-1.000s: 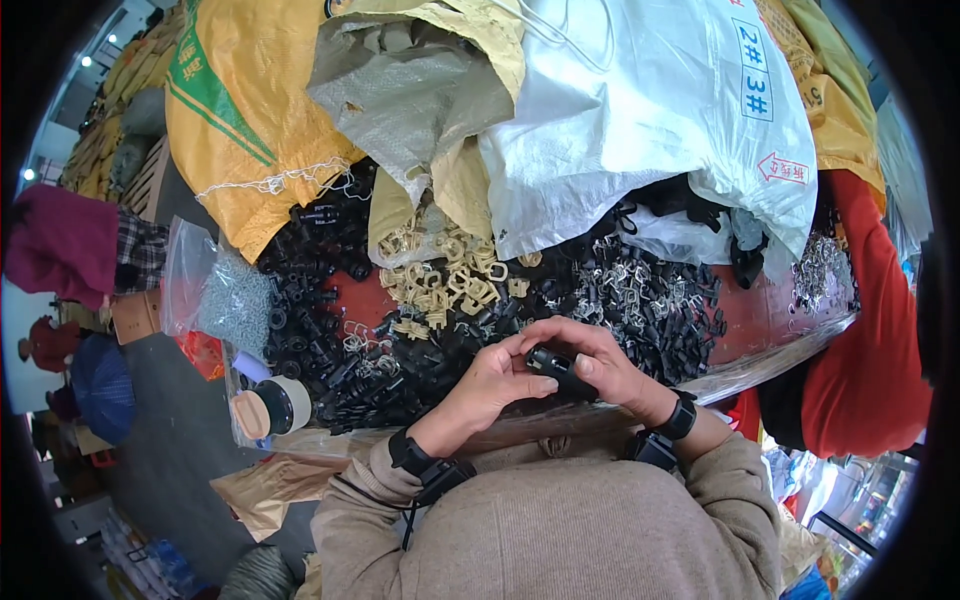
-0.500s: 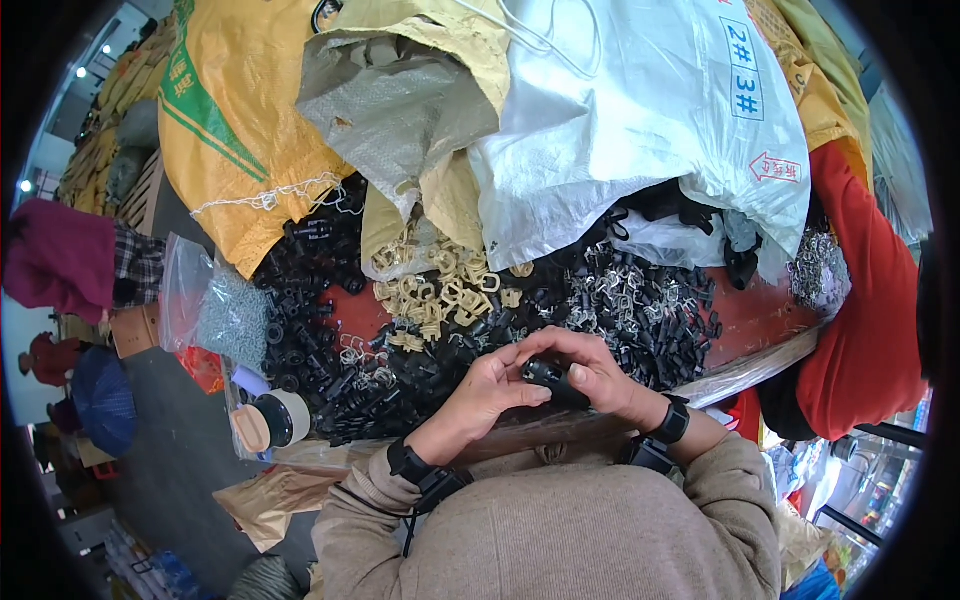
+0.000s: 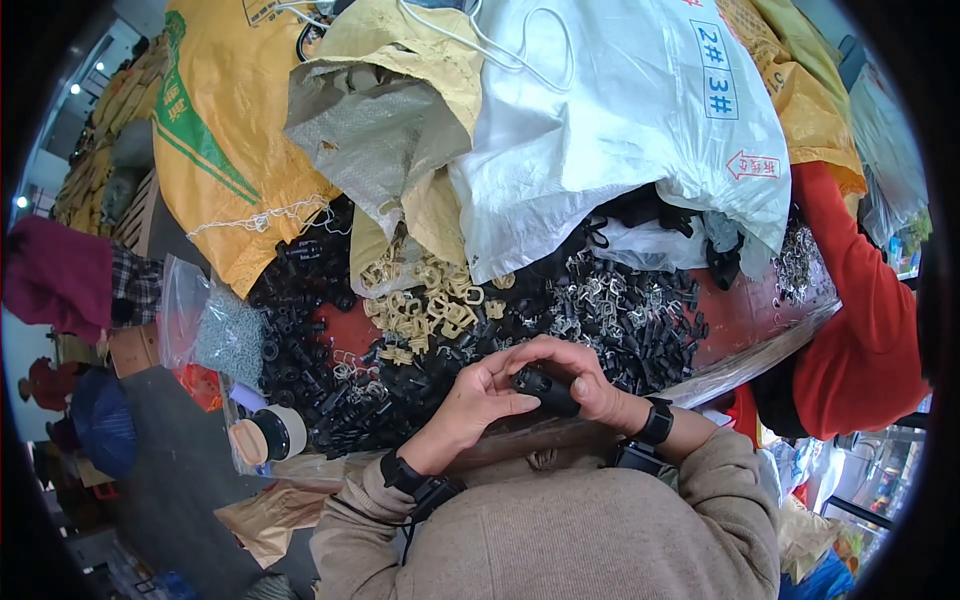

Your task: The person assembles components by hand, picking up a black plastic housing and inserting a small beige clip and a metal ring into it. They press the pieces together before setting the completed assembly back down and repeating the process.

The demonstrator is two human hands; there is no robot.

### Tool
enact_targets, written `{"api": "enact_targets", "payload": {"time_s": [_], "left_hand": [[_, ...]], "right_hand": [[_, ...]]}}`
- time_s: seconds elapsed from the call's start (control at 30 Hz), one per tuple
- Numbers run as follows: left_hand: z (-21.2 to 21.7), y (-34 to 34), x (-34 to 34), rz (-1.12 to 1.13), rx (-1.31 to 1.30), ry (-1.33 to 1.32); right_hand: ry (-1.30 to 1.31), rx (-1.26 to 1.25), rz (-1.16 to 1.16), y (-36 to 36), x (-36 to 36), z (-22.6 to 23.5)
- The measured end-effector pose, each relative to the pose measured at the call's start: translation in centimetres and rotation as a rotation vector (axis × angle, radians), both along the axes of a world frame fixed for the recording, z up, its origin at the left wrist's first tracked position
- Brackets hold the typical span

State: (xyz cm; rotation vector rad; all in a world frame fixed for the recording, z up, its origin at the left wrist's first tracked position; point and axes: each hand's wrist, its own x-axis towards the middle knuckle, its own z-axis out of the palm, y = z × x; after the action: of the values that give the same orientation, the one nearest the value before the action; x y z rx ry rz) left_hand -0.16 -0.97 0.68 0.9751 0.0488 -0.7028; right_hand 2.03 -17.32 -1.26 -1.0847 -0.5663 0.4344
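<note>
Between my two hands, just over the near edge of the table, is a black cylindrical plastic part. My left hand pinches its left end with thumb and fingers. My right hand curves over the far side, its fingertips meeting the left hand's and its thumb by the part's right end. Beyond my hands, beige plastic buckles lie heaped. Right of them are small black pieces with silver metal hooks. More black plastic pieces spread to the left.
A yellow woven sack, an open grey-beige sack and a white sack stand at the back. At left are a clear bag of small grey pieces and a lidded cup. A person's red sleeve is at right.
The black part has turned slightly between my fingers, so more of its length shows. The whole view has shifted slightly. The person in red at right has moved the arm.
</note>
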Motion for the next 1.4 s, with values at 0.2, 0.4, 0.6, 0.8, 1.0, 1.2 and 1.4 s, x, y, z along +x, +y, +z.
{"api": "enact_targets", "payload": {"time_s": [0.2, 0.4, 0.6, 0.8, 1.0, 1.2, 1.4], "left_hand": [[0.2, -0.2, -0.3, 0.010, 0.010, -0.080], [0.0, -0.4, -0.6, -0.016, 0.038, -0.100], [0.4, -1.1, -0.9, 0.013, 0.015, -0.012], [0.0, -1.3, -1.1, 0.014, 0.010, 0.013], [-0.6, -0.3, -0.7, -0.007, 0.061, 0.015], [-0.4, 4.0, -0.3, 0.134, 0.179, -0.020], [-0.8, 9.8, 1.6, 0.409, 0.534, -0.299]], "right_hand": [[-0.049, 0.012, 0.003, -0.2, -0.2, 0.1], [-0.096, -0.028, -0.046, -0.6, -0.5, 0.6], [-0.062, -0.149, -0.069, -1.2, -0.7, 1.7], [-0.220, -0.257, -0.125, -1.5, -0.7, 2.1], [-0.104, -0.339, -0.183, -4.1, -0.3, 2.9], [0.075, -0.539, -0.164, -13.8, -4.0, 5.1], [0.371, -0.918, -0.204, -23.5, -15.5, -2.0]]}}
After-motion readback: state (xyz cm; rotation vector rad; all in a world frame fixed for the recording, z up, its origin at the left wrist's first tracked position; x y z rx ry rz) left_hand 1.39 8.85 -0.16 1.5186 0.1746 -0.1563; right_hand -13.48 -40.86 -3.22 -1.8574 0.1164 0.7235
